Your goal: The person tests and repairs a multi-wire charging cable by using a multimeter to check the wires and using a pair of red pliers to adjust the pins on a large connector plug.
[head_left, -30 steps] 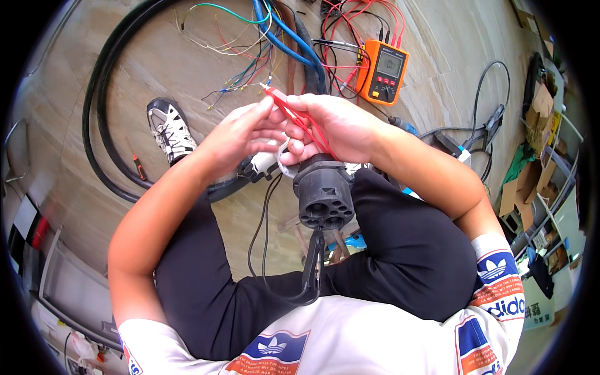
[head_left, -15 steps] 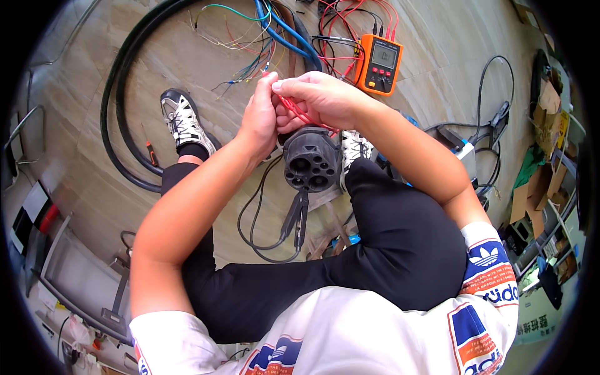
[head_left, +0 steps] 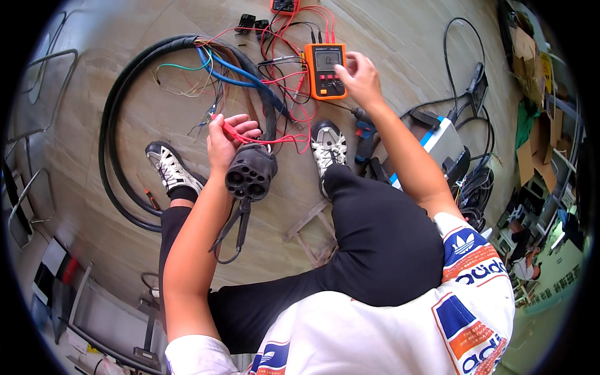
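Head view: I'm watching the left hand [head_left: 224, 142] pinching a red plastic-coated lead [head_left: 235, 134] beside the black round plastic connector [head_left: 251, 172]; the loosely open right hand [head_left: 362, 80] is hovering at the orange boxy meter [head_left: 326, 80], lying face-up, seemingly for reading.

Wears white short-sleeved shirt [head_left: 356, 331] with blue-and-orange printed patches [head_left: 459, 319]. Dressed below in black trousers [head_left: 387, 244] and white-and-black laced shoes [head_left: 329, 152].

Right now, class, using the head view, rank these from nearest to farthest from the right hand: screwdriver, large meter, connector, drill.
1. Large meter: immediately left of the right hand.
2. Drill: below that hand in the picture.
3. Connector: lower left, by the left hand.
4. Screwdriver: farthest left and lowest.
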`<act>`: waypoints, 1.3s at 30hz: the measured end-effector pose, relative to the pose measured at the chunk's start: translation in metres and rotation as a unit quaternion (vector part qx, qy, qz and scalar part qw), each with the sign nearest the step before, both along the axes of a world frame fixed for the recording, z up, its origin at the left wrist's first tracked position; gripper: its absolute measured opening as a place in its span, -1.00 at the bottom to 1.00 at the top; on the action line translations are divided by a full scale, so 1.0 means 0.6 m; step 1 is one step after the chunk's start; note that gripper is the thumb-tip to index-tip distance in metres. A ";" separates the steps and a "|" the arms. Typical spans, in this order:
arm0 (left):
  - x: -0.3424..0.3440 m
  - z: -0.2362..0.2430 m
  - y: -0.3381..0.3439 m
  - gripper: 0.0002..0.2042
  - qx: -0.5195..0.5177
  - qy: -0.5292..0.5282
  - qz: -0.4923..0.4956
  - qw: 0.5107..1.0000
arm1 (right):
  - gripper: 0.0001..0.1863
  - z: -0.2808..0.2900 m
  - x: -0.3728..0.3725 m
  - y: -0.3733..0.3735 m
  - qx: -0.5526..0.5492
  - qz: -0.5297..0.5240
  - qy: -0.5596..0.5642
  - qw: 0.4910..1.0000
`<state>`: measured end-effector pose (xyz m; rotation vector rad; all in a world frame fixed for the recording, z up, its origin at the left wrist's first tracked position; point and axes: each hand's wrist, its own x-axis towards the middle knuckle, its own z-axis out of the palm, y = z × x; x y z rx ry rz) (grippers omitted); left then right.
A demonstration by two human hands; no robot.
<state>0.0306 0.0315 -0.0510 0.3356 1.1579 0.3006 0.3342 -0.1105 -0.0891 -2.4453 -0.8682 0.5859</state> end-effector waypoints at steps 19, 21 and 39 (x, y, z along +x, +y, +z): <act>-0.007 0.000 -0.007 -0.42 0.036 -0.013 -0.016 0.999 | 0.30 -0.129 0.008 -0.065 -0.108 0.001 0.088 0.990; -0.015 -0.002 -0.014 -0.42 0.035 -0.010 -0.018 0.999 | 0.47 -0.119 0.010 -0.060 -0.135 0.005 0.085 0.987; -0.006 0.005 -0.013 -0.40 0.033 0.003 -0.023 0.999 | 0.18 -0.140 0.024 -0.082 -0.204 0.064 0.127 0.968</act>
